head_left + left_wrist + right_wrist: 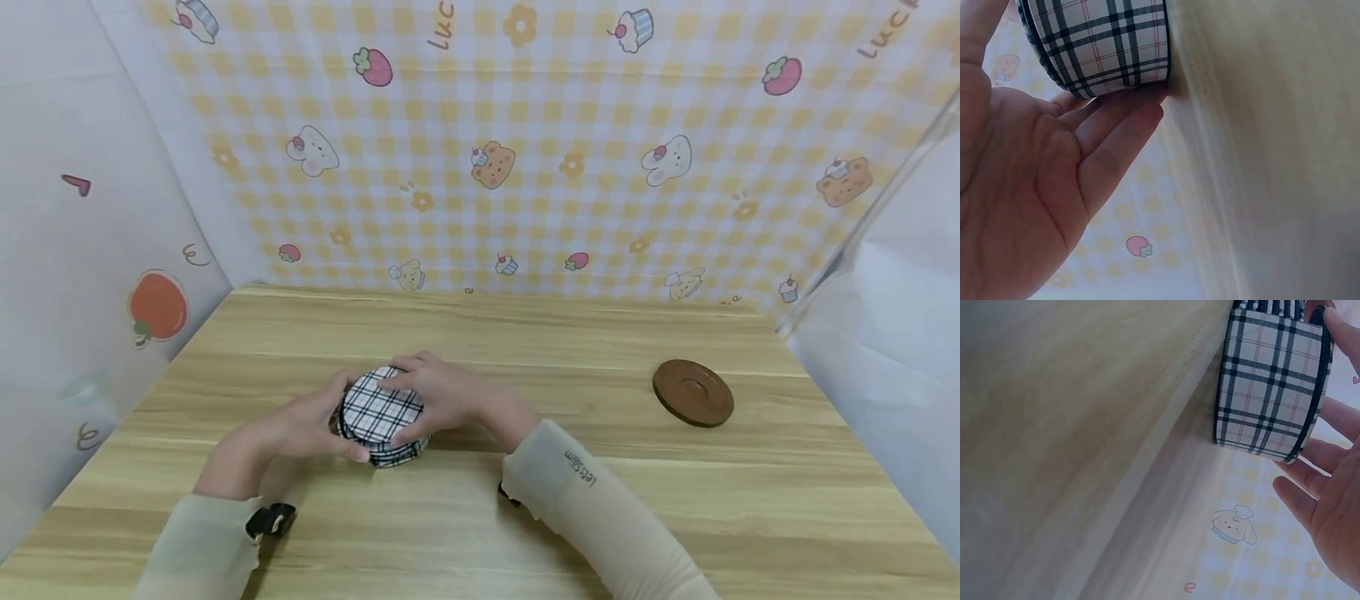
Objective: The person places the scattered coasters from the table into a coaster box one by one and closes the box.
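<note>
A round plaid coaster holder (pixel 397 455) in white and black stands on the table near its middle left. A flat plaid coaster (pixel 378 404) lies at its top. My left hand (pixel 303 425) holds the holder from the left, thumb in front and fingers round the far side. In the left wrist view, its fingers lie along the holder's plaid wall (pixel 1107 44). From the right, my right hand (pixel 442 392) reaches over the top, thumb and fingers at the coaster's edge. Stacked, dark-edged layers (pixel 1272 307) show at an opening in the right wrist view.
A brown round saucer-like disc (pixel 693 392) with a ringed centre lies on the right of the wood-grain table (pixel 570 517). A yellow checked cloth (pixel 525 108) hangs behind the table. White sheets (pixel 907 333) stand along both sides.
</note>
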Demonstrator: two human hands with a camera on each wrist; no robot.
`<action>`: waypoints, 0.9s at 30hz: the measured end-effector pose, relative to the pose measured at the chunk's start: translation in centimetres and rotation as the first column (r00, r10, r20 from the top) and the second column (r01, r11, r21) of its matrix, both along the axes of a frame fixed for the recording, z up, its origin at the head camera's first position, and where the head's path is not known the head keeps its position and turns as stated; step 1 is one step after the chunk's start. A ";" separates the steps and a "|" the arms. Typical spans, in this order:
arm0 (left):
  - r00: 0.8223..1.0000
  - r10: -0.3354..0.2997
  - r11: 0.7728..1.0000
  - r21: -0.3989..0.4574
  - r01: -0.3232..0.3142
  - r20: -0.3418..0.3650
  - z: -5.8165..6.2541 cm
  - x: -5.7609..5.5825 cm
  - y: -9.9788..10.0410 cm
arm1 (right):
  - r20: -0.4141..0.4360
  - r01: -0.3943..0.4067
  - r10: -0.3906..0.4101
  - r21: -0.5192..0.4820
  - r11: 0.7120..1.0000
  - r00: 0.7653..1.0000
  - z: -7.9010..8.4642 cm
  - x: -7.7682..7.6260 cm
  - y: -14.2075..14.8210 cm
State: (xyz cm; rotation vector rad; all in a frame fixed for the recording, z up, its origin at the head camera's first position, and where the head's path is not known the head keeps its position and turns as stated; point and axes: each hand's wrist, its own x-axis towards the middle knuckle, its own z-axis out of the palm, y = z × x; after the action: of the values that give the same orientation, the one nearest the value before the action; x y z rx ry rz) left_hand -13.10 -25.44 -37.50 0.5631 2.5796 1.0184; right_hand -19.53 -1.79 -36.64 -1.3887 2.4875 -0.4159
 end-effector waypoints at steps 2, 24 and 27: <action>1.000 0.009 1.000 -0.004 -0.009 0.001 0.0 0.1 -0.1 | -0.004 -0.006 0.006 0.004 1.000 1.000 0.1 0.1 -0.1; 1.000 0.003 1.000 -0.007 -0.003 -0.002 -0.2 -0.1 0.0 | -0.020 -0.008 0.009 0.030 1.000 1.000 0.0 0.8 -0.4; 1.000 -0.002 1.000 -0.003 0.002 0.004 -0.1 -0.1 0.1 | -0.010 -0.003 0.003 0.030 1.000 1.000 -0.1 0.8 -0.2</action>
State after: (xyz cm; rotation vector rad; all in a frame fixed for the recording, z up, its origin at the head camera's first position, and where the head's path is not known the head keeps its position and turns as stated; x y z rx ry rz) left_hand -13.20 -25.36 -37.62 0.5623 2.5765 1.0141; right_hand -18.76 -2.02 -36.77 -1.3863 2.4885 -0.3708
